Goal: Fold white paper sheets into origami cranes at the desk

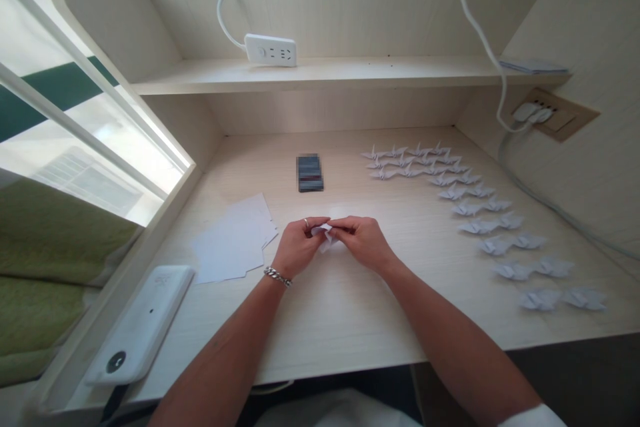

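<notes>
A small white folded paper point(327, 240) is pinched between both hands over the middle of the desk. My left hand point(299, 245), with a ring and a chain bracelet, grips its left side. On the other side my right hand point(364, 240) closes its thumb and fingers on the paper. The fingers cover much of it, so its full shape is hidden. White paper sheets point(230, 240) lie in a loose overlapping stack left of my left hand. Rows of folded white paper cranes point(415, 161) stand on the right half of the desk.
A dark phone-like object point(310, 172), its surface blurred, lies beyond my hands. At the left edge is a long white device point(143, 323) with a dark cable. A white power strip point(271, 51) sits on the shelf point(340, 73). Its cable reaches a wall socket point(557, 113) at right.
</notes>
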Tool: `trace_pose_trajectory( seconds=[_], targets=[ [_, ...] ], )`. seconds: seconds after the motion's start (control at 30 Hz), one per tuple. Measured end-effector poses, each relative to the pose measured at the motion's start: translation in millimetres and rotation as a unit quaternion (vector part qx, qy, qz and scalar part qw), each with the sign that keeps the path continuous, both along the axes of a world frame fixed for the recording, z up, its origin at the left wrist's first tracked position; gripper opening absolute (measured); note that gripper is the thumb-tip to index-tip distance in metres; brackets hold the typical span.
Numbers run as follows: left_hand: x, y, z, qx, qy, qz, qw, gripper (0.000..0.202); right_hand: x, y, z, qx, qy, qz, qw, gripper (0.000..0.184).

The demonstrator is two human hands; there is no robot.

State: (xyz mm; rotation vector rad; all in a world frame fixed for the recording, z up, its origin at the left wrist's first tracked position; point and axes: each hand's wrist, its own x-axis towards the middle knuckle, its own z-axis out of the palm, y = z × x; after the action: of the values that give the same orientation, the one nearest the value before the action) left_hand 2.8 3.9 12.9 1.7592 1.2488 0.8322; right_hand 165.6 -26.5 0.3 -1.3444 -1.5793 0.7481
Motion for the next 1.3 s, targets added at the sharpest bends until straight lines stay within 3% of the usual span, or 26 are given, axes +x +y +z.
trace_pose_trajectory(
  seconds=[0.33, 0.5, 0.83, 1.0, 1.3],
  targets=[
    [2.5, 0.8, -11.4, -0.037, -0.098, 0.021, 0.994, 0.036, -4.7, 2.2, -3.0, 0.013, 0.024, -0.066, 0.997, 0.020],
    [2.7, 1.8, -16.9, -0.032, -0.114, 0.018, 0.993, 0.037, -8.6, 2.3, -2.4, -0.005, 0.071, -0.058, 0.996, 0.019],
    [6.3, -2.7, -6.2, -0.113, -0.206, 0.020, 0.972, 0.040, -11.1, 1.5, -0.6, -0.004, 0.106, -0.085, 0.991, 0.015],
    [4.2, -3.5, -4.8, -0.093, -0.156, 0.014, 0.983, 0.045, -10.2, 3.4, -3.2, -0.007, 0.122, -0.087, 0.989, 0.015],
    [3.7, 0.1, -15.1, -0.031, -0.124, 0.008, 0.992, 0.034, -6.7, 8.8, -9.6, -0.050, 0.181, -0.055, 0.981, 0.015]
  ],
)
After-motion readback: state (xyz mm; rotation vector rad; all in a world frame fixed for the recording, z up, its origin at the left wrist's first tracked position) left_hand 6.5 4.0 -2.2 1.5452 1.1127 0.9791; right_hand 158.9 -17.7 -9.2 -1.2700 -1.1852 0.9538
